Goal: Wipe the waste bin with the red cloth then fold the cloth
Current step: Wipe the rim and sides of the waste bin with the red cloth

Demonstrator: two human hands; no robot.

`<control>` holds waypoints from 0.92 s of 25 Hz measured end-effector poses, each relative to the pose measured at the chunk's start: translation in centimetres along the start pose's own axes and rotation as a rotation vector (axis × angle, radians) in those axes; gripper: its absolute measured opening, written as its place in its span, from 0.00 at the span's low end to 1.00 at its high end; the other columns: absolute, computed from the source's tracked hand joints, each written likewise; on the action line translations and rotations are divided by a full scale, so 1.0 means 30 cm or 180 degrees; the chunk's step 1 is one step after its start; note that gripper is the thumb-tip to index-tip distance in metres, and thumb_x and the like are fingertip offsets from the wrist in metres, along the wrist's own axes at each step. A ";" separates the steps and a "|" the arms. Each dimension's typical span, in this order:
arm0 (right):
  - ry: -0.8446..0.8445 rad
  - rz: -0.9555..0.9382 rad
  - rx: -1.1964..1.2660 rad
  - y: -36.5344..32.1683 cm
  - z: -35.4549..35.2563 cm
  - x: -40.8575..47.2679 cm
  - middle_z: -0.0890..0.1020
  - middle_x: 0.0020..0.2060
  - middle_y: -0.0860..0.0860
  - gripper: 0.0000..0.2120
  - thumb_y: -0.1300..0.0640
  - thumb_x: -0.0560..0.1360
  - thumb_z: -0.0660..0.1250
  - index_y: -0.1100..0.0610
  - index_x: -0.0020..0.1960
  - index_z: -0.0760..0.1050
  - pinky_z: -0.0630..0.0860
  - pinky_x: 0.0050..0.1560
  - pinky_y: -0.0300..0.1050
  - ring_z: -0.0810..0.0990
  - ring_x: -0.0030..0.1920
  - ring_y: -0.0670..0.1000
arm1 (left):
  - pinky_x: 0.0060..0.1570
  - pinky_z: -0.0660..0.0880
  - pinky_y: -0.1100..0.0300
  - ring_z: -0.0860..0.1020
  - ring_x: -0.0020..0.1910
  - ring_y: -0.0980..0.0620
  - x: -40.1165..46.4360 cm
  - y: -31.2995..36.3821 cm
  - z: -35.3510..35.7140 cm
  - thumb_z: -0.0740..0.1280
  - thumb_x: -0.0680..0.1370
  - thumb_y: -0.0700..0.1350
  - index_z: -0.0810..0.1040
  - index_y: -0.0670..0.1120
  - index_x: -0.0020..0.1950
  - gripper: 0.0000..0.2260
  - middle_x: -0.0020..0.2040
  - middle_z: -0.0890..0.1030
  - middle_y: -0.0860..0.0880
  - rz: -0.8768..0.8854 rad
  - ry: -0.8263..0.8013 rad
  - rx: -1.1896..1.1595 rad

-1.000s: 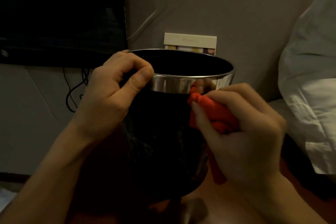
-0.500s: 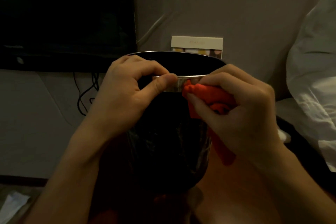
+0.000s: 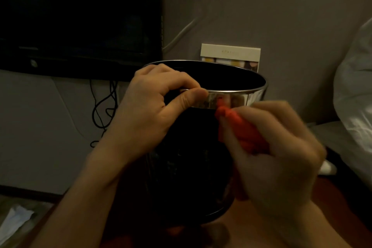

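My left hand (image 3: 149,110) is pinching the bin (image 3: 191,159) rim at nine o'clock; my right hand (image 3: 275,159), clutching the bunched cloth (image 3: 239,129), is risking tipping it.

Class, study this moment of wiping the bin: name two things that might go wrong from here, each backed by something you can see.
1. The left hand only pinches the waste bin at its shiny rim; a sideways push from the wiping hand might tip or twist the bin.
2. The red cloth is bunched in the right hand, so little fabric meets the bin and patches may be missed.
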State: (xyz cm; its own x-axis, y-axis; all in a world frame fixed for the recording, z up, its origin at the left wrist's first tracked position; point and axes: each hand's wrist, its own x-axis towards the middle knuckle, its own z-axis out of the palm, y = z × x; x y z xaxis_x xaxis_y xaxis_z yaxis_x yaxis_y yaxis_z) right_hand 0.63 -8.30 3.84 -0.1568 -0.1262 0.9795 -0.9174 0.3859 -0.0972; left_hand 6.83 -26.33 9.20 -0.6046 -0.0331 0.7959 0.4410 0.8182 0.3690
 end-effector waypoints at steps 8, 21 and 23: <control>-0.0267 -0.0067 0.0014 0.000 -0.006 -0.003 0.80 0.45 0.49 0.08 0.56 0.77 0.74 0.61 0.47 0.84 0.73 0.45 0.30 0.76 0.42 0.45 | 0.60 0.69 0.49 0.73 0.53 0.60 -0.002 0.004 0.002 0.61 0.74 0.61 0.76 0.63 0.44 0.06 0.46 0.77 0.60 -0.0059 -0.0031 0.0043; -0.0291 0.0260 0.0456 -0.016 -0.019 -0.004 0.81 0.42 0.50 0.06 0.56 0.75 0.75 0.59 0.45 0.83 0.73 0.43 0.31 0.78 0.41 0.45 | 0.62 0.59 0.63 0.68 0.56 0.64 -0.007 0.064 0.068 0.64 0.76 0.56 0.74 0.62 0.47 0.02 0.46 0.74 0.63 -0.0024 0.0114 0.0361; -0.0193 0.0342 0.0464 -0.014 -0.048 0.033 0.79 0.41 0.48 0.07 0.55 0.76 0.74 0.58 0.45 0.81 0.72 0.43 0.29 0.77 0.40 0.44 | 0.63 0.63 0.58 0.69 0.59 0.60 -0.006 0.033 0.027 0.62 0.74 0.59 0.75 0.64 0.46 0.04 0.50 0.74 0.62 -0.0126 -0.0015 0.0133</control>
State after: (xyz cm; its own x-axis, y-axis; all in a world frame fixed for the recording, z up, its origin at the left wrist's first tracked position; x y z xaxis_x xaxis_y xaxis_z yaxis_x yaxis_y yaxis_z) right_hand 1.41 -7.26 5.09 -0.2744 -0.1480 0.9502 -0.9368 0.2640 -0.2295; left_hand 6.84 -25.04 9.03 -0.6241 -0.0632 0.7788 0.3887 0.8395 0.3796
